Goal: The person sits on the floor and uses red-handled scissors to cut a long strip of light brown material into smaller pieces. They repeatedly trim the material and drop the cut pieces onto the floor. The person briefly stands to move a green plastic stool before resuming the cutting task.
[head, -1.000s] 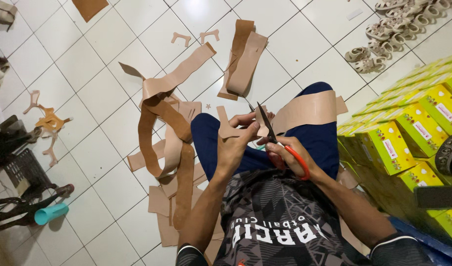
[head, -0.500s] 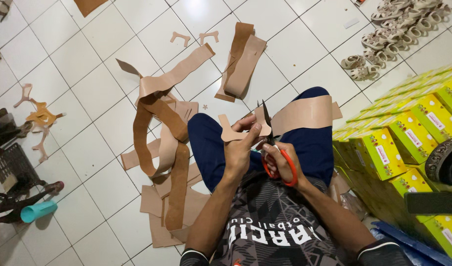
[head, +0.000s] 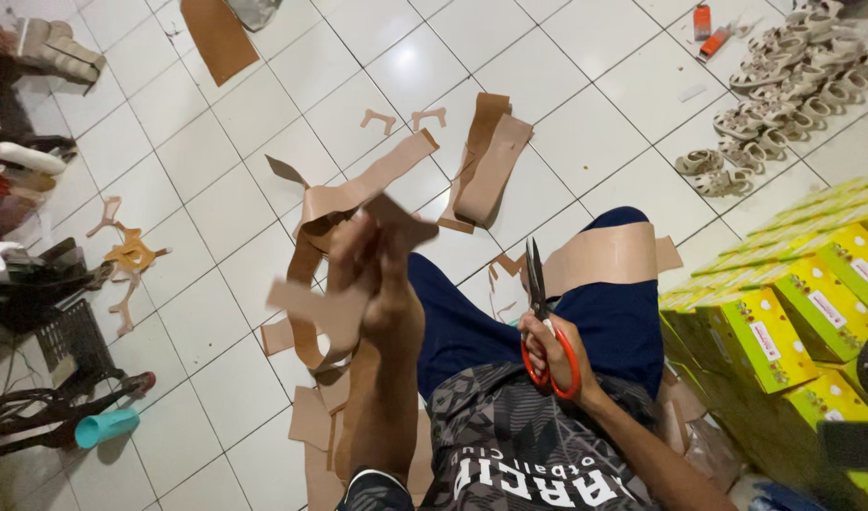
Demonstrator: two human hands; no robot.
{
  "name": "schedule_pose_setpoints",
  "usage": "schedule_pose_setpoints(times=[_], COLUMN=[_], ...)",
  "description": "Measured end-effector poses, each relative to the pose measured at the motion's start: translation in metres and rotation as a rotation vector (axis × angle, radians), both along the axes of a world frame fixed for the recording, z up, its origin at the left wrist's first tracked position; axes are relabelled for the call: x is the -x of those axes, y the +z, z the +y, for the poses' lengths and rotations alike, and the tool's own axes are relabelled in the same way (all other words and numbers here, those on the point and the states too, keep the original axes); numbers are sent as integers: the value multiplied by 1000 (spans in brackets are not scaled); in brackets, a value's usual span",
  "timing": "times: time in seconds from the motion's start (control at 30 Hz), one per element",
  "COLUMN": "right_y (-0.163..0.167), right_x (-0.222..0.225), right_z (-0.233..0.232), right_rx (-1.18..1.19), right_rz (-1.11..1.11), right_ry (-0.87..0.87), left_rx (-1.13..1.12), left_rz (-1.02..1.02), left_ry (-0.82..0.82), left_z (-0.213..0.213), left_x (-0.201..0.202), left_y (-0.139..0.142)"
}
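Left hand [head: 382, 274] raised over the white tiled floor [head: 585, 123], grip clamped on a tan cut-out piece [head: 396, 222], blurred, just in front of the long tan strips [head: 349, 203] heaped at the left knee. Right hand [head: 557, 355] low over the blue-trousered lap, grip closed through the orange handles of the scissors [head: 540, 312], dark blades together and pointing up beside a broad tan sheet [head: 609, 255] draped on the right thigh. Further off: folded tan strips [head: 486, 156] on the tiles, yellow-green boxes [head: 784, 322] stacked at right, pale sandals [head: 784, 85] in rows at top right, teal cup [head: 106, 426] at lower left.
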State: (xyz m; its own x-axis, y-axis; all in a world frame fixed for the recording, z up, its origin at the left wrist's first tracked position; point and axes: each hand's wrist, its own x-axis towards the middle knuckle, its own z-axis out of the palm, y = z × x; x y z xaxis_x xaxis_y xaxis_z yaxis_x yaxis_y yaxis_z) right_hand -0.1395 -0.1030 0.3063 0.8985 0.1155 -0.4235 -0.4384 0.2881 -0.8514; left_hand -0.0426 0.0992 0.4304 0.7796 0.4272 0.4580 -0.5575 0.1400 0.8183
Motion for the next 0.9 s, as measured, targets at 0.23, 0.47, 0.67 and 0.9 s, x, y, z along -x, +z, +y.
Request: schedule_pose_setpoints(times=[0.23, 0.47, 0.67, 0.9], right_y=[-12, -18, -5, -10], right_x=[13, 16, 27, 33], right_z=[-5, -17, -39, -43], right_rx=[1, 21, 133, 136], right_rz=[-32, 17, 152, 170], right_ry=[26, -69, -238, -247], left_rx=[137, -58, -218, 538], left_rz=[644, 1035, 1410, 1528], left_ry=[-126, -628, -979, -844], left_z=[17, -59, -105, -135], left_x=[-139, -39, -10, -14], left_y=[-79, -186, -195, -204])
